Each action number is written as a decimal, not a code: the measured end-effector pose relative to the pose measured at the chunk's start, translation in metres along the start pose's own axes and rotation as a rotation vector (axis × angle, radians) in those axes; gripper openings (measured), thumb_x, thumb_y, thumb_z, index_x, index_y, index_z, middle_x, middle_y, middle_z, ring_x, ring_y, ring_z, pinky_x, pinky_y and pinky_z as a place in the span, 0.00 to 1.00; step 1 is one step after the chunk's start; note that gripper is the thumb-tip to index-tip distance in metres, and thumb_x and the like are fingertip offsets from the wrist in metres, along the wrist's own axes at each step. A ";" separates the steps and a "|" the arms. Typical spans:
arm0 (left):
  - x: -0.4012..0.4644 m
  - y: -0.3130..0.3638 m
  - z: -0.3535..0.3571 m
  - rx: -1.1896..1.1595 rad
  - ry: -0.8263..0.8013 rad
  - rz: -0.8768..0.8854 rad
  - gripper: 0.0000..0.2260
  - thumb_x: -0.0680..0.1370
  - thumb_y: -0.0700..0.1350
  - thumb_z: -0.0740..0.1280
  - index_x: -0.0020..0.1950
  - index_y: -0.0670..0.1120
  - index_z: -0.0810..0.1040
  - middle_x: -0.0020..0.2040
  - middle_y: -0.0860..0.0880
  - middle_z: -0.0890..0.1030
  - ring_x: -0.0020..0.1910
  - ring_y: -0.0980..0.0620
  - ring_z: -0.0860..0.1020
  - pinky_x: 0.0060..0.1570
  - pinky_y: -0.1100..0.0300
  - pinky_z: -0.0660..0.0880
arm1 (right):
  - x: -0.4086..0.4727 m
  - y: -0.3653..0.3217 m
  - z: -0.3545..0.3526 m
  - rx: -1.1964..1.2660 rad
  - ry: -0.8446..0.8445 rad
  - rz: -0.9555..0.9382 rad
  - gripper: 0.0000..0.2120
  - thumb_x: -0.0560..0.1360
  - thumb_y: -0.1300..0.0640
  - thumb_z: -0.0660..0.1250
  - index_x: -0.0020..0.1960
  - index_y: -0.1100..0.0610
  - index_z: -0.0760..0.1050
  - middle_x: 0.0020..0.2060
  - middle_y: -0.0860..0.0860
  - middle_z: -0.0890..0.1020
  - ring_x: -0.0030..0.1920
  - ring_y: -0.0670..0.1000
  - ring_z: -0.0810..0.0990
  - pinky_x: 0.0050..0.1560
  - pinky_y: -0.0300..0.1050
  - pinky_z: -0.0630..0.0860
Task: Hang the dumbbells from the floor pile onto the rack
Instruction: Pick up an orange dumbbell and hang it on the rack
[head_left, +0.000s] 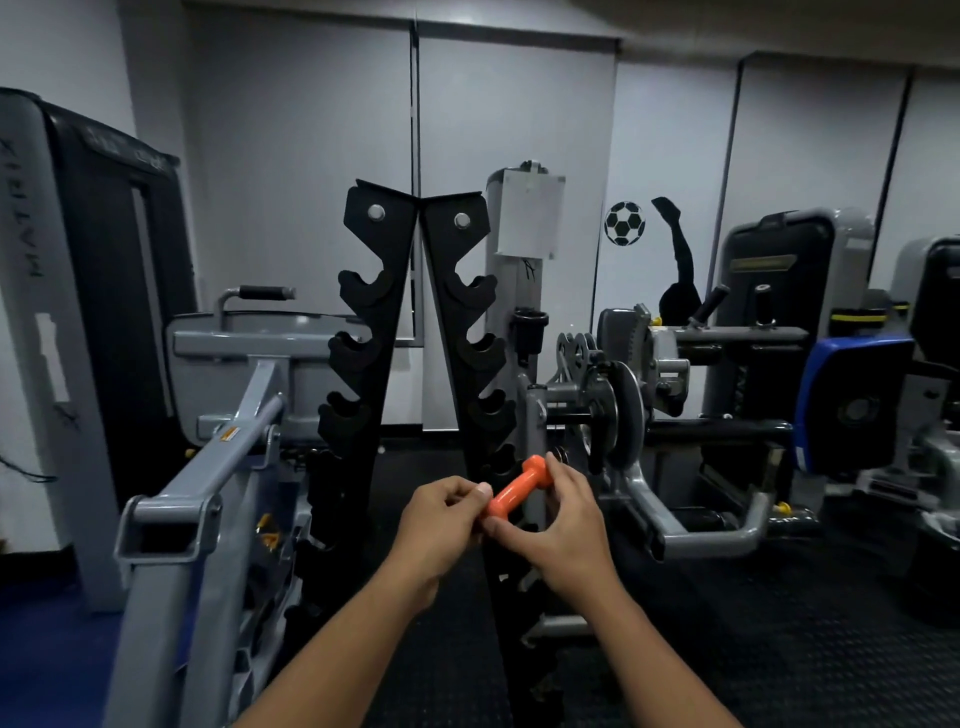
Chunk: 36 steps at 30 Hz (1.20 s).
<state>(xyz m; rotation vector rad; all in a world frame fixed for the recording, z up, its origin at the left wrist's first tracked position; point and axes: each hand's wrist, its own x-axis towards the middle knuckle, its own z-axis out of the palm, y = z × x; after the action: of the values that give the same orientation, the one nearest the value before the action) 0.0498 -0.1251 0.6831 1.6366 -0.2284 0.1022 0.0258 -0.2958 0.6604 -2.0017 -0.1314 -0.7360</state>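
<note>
A small orange dumbbell (519, 488) is held tilted in front of me, its far end raised to the right. My left hand (441, 530) pinches its near end with thumb and fingertips. My right hand (558, 525) curls round its handle and far end. Right behind it stands the black A-shaped dumbbell rack (374, 322), with hooked cradles down both uprights. The upper cradles hold nothing. The dumbbell is level with a lower cradle of the right upright (470, 322). No floor pile is visible.
A grey machine frame (208, 467) runs along my left. Another grey machine with a round plate (623, 410) stands close on the right of the rack. More machines line the right wall. The floor (779, 649) is dark rubber matting.
</note>
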 end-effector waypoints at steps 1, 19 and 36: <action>0.002 0.002 -0.002 0.039 -0.005 0.016 0.11 0.83 0.49 0.69 0.45 0.49 0.87 0.42 0.45 0.87 0.42 0.49 0.85 0.49 0.49 0.84 | 0.002 0.001 -0.002 0.004 -0.007 -0.004 0.61 0.58 0.29 0.80 0.83 0.52 0.62 0.71 0.41 0.68 0.71 0.40 0.71 0.73 0.43 0.70; 0.091 0.058 -0.028 0.507 0.086 0.478 0.37 0.82 0.60 0.67 0.86 0.54 0.54 0.83 0.56 0.60 0.82 0.58 0.57 0.78 0.60 0.56 | 0.120 -0.021 -0.044 0.219 -0.097 -0.163 0.54 0.56 0.31 0.84 0.77 0.40 0.67 0.71 0.38 0.75 0.71 0.41 0.75 0.76 0.49 0.72; 0.169 0.100 -0.022 0.439 0.136 0.586 0.42 0.82 0.62 0.64 0.86 0.56 0.40 0.85 0.58 0.53 0.80 0.62 0.53 0.76 0.62 0.53 | 0.304 -0.096 -0.037 0.527 -0.210 -0.215 0.51 0.59 0.47 0.85 0.78 0.51 0.69 0.70 0.49 0.77 0.70 0.52 0.79 0.74 0.57 0.73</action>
<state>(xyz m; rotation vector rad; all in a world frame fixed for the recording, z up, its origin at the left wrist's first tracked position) 0.1950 -0.1241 0.8169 1.9402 -0.6090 0.7505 0.2194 -0.3372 0.9127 -1.5635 -0.6090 -0.5487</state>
